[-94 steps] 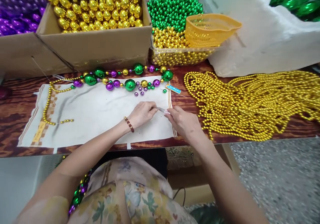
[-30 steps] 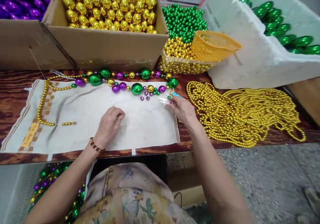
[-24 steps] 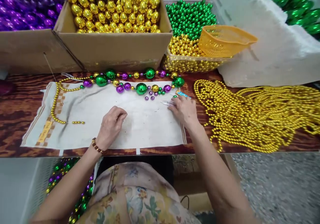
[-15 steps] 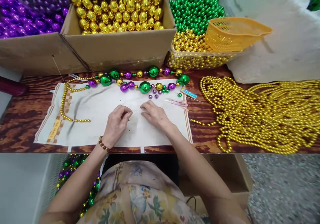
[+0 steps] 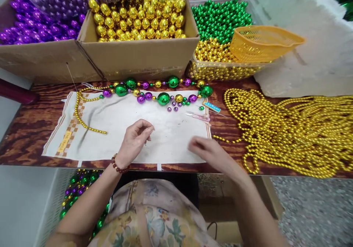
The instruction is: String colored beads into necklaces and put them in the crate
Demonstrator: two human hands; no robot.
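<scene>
You are bending over a dark, wood-grained counter, working above a white cloth towel with brown checks along its left end. Your left hand, wearing a brown beaded bracelet at the wrist, is hovering over the middle of the towel with thumb and forefinger pinching together; whether a fine thread is lying between them, you cannot tell. Your right hand is showing blurred over the towel's right end, its fingers curling, and you cannot tell whether it is grasping anything. A string of small, shiny gold beads is curving down the towel's checked end, its tip pointing toward your left hand but lying well apart from it. Along the towel's far edge, a garland of large green, purple and gold beads is stretching in two rows, with small loose purple beads lying just in front. Pink-handled metal snips are resting beyond your right hand, near a small blue-and-white label. To the right, a heap of gold bead strands is covering the counter, one strand's end reaching toward your right hand.
</scene>
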